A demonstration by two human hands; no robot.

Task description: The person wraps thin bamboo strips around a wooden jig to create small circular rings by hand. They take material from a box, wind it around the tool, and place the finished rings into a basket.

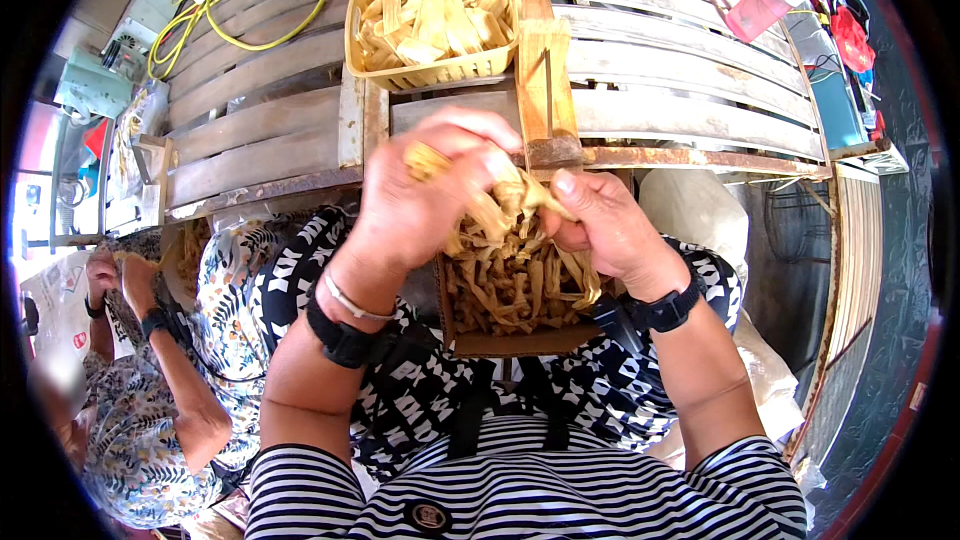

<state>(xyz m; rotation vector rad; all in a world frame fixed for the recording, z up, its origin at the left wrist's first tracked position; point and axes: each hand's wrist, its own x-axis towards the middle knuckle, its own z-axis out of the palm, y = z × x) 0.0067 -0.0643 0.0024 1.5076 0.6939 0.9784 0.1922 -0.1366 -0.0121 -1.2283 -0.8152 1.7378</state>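
A box [520, 340] is sitting on the person's lap, strips [515, 285] lying in it. Behind it, a basket [432, 15] is resting on a slatted bench [680, 70]. Another person [140, 380] is sitting to the left.

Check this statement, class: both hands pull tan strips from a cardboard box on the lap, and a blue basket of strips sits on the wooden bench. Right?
Not quite. The basket is yellow, not blue; the head view shows it. The rest stands.

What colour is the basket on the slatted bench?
Yellow; the basket shows best in the head view.
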